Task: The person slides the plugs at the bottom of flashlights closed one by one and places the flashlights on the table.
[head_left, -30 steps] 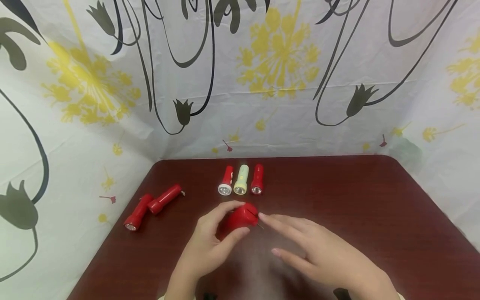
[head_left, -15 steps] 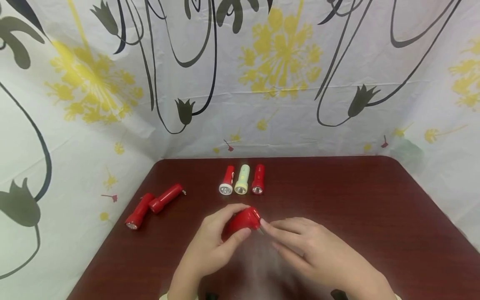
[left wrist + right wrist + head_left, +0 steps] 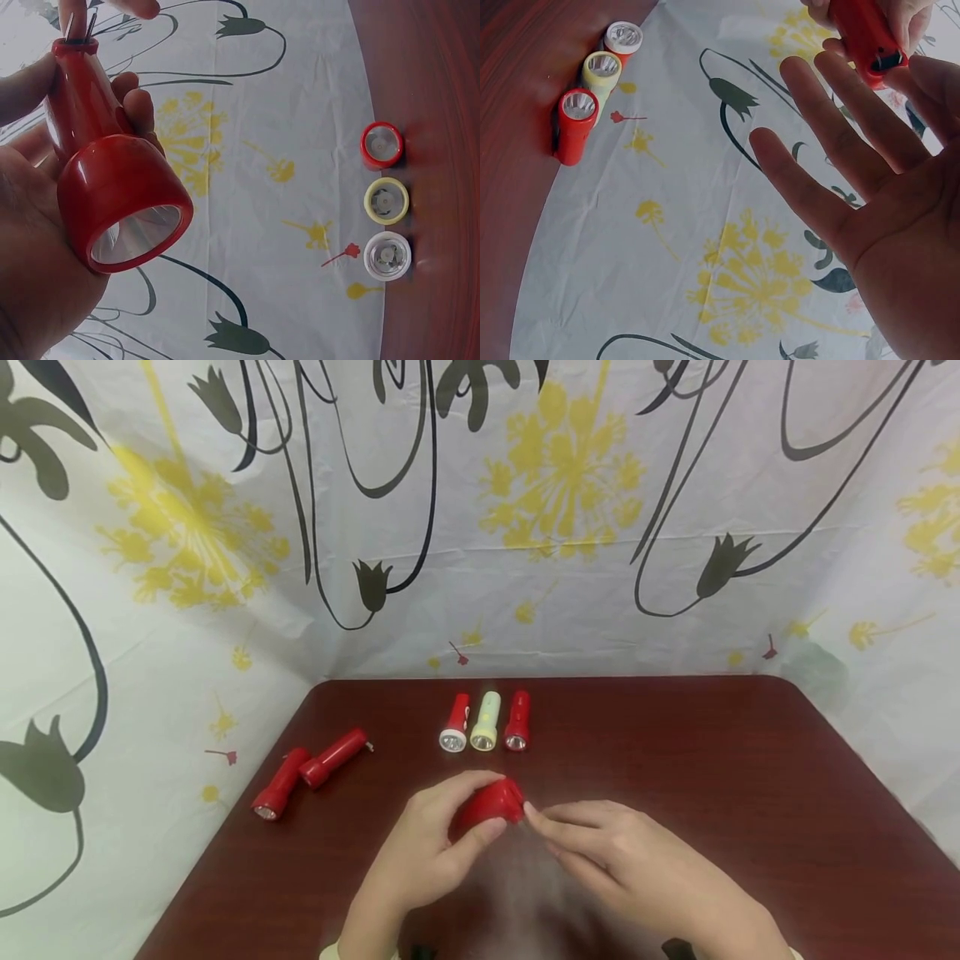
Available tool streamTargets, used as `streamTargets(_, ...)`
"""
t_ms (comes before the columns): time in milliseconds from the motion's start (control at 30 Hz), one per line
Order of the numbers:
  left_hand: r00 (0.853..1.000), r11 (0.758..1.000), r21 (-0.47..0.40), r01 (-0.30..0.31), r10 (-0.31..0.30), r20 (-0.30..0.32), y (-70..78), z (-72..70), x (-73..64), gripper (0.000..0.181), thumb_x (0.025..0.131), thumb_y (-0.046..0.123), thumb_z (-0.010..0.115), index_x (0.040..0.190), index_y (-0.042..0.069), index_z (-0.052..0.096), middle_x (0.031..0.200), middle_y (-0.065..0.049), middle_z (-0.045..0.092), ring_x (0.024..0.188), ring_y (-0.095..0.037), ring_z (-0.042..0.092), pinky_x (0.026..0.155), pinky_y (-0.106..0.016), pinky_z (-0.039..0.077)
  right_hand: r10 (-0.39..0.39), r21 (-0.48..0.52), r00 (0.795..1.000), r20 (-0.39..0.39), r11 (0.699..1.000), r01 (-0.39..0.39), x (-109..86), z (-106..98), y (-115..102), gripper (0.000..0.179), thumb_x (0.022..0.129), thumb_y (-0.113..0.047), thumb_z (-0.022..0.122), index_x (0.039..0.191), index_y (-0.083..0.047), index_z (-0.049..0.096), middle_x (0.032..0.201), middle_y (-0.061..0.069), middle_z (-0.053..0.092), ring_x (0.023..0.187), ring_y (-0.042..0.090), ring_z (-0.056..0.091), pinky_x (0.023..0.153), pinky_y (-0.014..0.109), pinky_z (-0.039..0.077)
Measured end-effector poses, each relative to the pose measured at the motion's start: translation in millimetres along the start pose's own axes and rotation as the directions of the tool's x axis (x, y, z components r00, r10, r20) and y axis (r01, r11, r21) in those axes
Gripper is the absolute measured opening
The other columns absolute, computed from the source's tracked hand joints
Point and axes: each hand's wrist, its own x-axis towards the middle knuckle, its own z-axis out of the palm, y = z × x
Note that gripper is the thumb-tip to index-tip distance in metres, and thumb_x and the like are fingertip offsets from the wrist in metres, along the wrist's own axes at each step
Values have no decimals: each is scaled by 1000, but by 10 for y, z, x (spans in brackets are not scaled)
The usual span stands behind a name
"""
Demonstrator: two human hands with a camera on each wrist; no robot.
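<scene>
My left hand (image 3: 423, 847) grips a red flashlight (image 3: 483, 808) above the table. In the left wrist view its wide lens head (image 3: 124, 199) faces the camera. Two thin metal prongs (image 3: 91, 26) stick out of its narrow tail end. My right hand (image 3: 641, 856) is at that tail, with a fingertip right at the edge in the head view. Seen from the right wrist, its other fingers (image 3: 851, 124) reach out straight and apart, holding nothing. The dark slot (image 3: 887, 61) in the tail faces this hand.
Three flashlights stand in a row farther back: red with a white rim (image 3: 454, 727), pale green (image 3: 486, 720) and red (image 3: 517, 720). Two more red flashlights, one (image 3: 281, 785) against the other (image 3: 333, 758), lie at the left table edge. A patterned cloth (image 3: 480, 527) hangs behind the table.
My right fingers have drawn closer together and come up to the flashlight's tail. The flashlight has shifted slightly down in the head view, still in my left hand.
</scene>
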Motion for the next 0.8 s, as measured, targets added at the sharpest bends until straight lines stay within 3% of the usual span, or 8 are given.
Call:
streamTargets(133, 999, 1000, 3, 26, -26, 23, 18, 13, 5, 44, 93, 23, 79, 135, 21, 67, 121, 7, 75, 98, -6, 70, 83, -25, 63, 23, 10, 1000, 8, 1000, -23, -6, 13, 7, 57, 97, -17, 77, 150, -27, 61, 134, -12, 73, 115, 6, 72, 92, 26, 62)
streamTargets(300, 995, 998, -1, 61, -61, 78, 30, 25, 11, 42, 95, 26, 79, 135, 23, 67, 121, 12, 74, 101, -4, 70, 85, -25, 63, 36, 23, 999, 21, 999, -36, -17, 19, 21, 54, 99, -16, 75, 150, -26, 62, 135, -11, 73, 116, 7, 72, 92, 27, 63)
streamTargets(533, 991, 1000, -8, 27, -26, 129, 19, 101, 16, 35, 100, 27, 73, 134, 21, 66, 118, 10, 74, 97, -3, 69, 86, -24, 62, 97, 60, 993, 63, 993, -100, -22, 19, 33, 44, 104, -26, 71, 147, -25, 65, 135, -9, 74, 116, 9, 73, 90, 33, 65)
streamTargets(667, 989, 998, -17, 56, -53, 139, 24, 110, 13, 35, 100, 28, 73, 134, 21, 66, 117, 9, 74, 96, -3, 69, 84, -23, 62, 116, 55, 990, 75, 991, -120, -26, 33, 27, 44, 103, -26, 71, 147, -26, 66, 134, -9, 74, 116, 8, 73, 90, 33, 65)
streamTargets(800, 982, 992, -21, 123, -118, 150, 41, 95, 16, 38, 98, 29, 75, 134, 22, 66, 117, 10, 74, 94, -3, 68, 82, -23, 62, 116, 41, 990, 85, 992, -120, -23, 56, 28, 48, 103, -27, 71, 150, -27, 62, 134, -10, 74, 116, 8, 73, 91, 33, 65)
